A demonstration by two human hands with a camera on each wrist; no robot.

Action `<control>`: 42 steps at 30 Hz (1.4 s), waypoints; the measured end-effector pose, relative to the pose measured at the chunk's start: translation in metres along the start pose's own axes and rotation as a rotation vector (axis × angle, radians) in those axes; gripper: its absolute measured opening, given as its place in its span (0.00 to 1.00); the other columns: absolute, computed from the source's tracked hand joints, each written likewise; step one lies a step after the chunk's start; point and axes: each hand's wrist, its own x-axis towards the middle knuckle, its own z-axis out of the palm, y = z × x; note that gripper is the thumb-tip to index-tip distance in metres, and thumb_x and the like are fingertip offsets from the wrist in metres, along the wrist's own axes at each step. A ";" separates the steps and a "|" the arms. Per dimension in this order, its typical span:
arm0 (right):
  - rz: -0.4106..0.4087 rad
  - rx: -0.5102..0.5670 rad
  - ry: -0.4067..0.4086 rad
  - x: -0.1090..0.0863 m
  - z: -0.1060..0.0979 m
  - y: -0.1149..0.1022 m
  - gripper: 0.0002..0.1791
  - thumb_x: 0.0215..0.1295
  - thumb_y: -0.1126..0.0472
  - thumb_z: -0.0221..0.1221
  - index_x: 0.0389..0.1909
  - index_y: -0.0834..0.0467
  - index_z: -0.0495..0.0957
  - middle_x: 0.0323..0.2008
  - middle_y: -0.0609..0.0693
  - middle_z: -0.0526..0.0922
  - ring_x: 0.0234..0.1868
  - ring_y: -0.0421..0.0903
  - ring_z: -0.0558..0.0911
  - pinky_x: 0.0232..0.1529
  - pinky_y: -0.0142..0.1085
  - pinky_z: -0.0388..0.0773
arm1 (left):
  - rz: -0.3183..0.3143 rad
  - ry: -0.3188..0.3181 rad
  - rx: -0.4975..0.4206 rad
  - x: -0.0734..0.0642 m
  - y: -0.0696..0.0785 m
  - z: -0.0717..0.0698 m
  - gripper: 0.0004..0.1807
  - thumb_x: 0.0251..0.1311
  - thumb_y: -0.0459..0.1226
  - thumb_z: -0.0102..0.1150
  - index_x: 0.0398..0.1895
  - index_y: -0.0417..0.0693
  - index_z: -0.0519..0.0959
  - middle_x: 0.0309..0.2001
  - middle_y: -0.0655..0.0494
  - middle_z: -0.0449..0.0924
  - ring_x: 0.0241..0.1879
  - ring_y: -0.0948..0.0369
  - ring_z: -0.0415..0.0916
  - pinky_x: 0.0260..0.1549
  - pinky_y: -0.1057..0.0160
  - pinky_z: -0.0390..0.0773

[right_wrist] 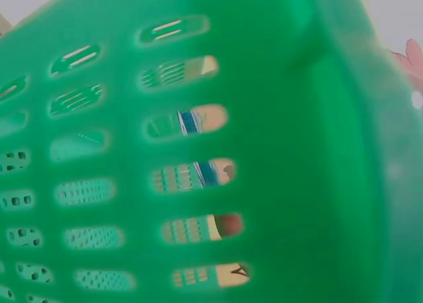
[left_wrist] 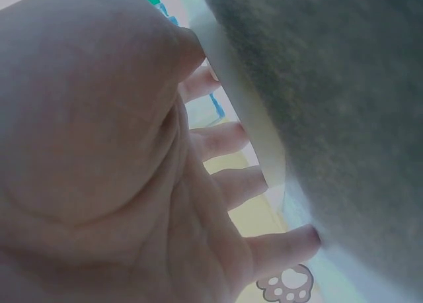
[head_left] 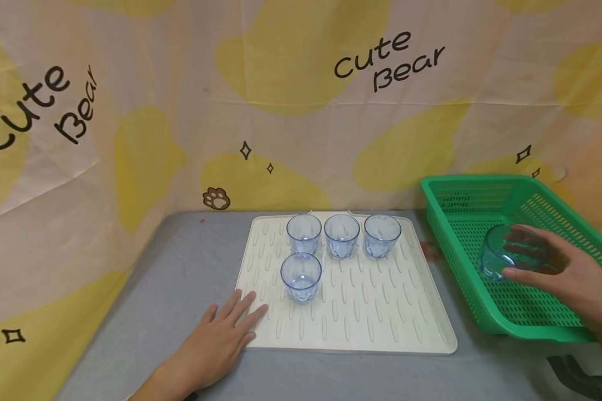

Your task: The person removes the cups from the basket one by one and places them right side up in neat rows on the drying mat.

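My right hand (head_left: 577,273) grips a clear blue glass tumbler (head_left: 494,253) between thumb and fingers, within the outline of the green plastic basket (head_left: 499,326). In the right wrist view, the perforated basket wall (right_wrist: 284,157) hides most of that hand. My left hand (head_left: 210,348) lies palm down with fingers spread, fingertips on the left front edge of a cream ribbed drying mat (head_left: 351,340). Three matching tumblers (head_left: 342,236) stand upright in a row at the mat's back. Another tumbler (head_left: 301,278) is upright in front of the leftmost one, near my left fingertips.
A grey tabletop (head_left: 190,267) lies under the mat and basket. Behind and to the left hangs a pink and yellow cloth (head_left: 291,128) printed with "Cute Bear". A dark curved object (head_left: 582,379) shows at the bottom right, below the basket.
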 end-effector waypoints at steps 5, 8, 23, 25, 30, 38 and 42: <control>-0.026 0.022 0.005 -0.002 0.001 -0.007 0.44 0.63 0.73 0.63 0.76 0.49 0.56 0.59 0.26 0.70 0.51 0.18 0.74 0.41 0.17 0.74 | 0.001 -0.006 0.002 0.000 0.000 -0.001 0.28 0.72 0.49 0.49 0.74 0.66 0.64 0.77 0.56 0.59 0.78 0.47 0.52 0.66 0.32 0.60; -0.044 0.044 0.011 -0.003 0.002 -0.011 0.44 0.61 0.75 0.64 0.75 0.48 0.58 0.58 0.27 0.70 0.51 0.19 0.75 0.41 0.17 0.74 | 0.007 0.002 0.006 -0.001 0.000 0.000 0.28 0.73 0.49 0.49 0.74 0.66 0.64 0.77 0.55 0.59 0.78 0.47 0.53 0.65 0.33 0.61; -0.158 0.171 0.005 -0.006 0.011 -0.036 0.46 0.56 0.83 0.61 0.74 0.53 0.59 0.61 0.36 0.74 0.51 0.27 0.80 0.42 0.20 0.77 | 0.019 0.015 0.008 0.000 0.000 -0.002 0.28 0.73 0.49 0.49 0.74 0.65 0.64 0.77 0.55 0.59 0.77 0.47 0.53 0.64 0.33 0.62; -0.143 0.168 -0.004 -0.007 0.015 -0.039 0.46 0.56 0.83 0.61 0.74 0.53 0.60 0.61 0.36 0.73 0.49 0.29 0.81 0.41 0.21 0.78 | 0.019 0.016 0.007 0.000 -0.001 -0.001 0.27 0.73 0.49 0.49 0.74 0.65 0.64 0.77 0.55 0.59 0.77 0.47 0.53 0.64 0.33 0.62; -0.123 0.195 -0.039 -0.008 0.025 -0.045 0.44 0.57 0.82 0.61 0.73 0.55 0.60 0.61 0.40 0.74 0.49 0.32 0.82 0.41 0.23 0.80 | 0.014 0.005 -0.005 -0.001 0.000 -0.001 0.27 0.73 0.48 0.50 0.74 0.64 0.64 0.77 0.54 0.59 0.77 0.47 0.53 0.64 0.32 0.61; -0.096 0.162 -0.095 -0.005 0.041 -0.059 0.43 0.60 0.76 0.63 0.74 0.51 0.59 0.59 0.41 0.74 0.50 0.34 0.81 0.42 0.26 0.80 | 0.006 -0.004 -0.041 -0.002 0.002 -0.002 0.27 0.73 0.47 0.49 0.74 0.62 0.64 0.78 0.53 0.57 0.78 0.46 0.50 0.64 0.30 0.60; -0.095 0.197 -0.114 -0.004 0.050 -0.064 0.44 0.59 0.77 0.64 0.74 0.52 0.59 0.60 0.43 0.73 0.51 0.36 0.81 0.43 0.26 0.80 | 0.019 0.017 -0.032 -0.002 0.002 -0.002 0.27 0.74 0.46 0.49 0.74 0.62 0.64 0.77 0.52 0.58 0.78 0.45 0.51 0.64 0.30 0.60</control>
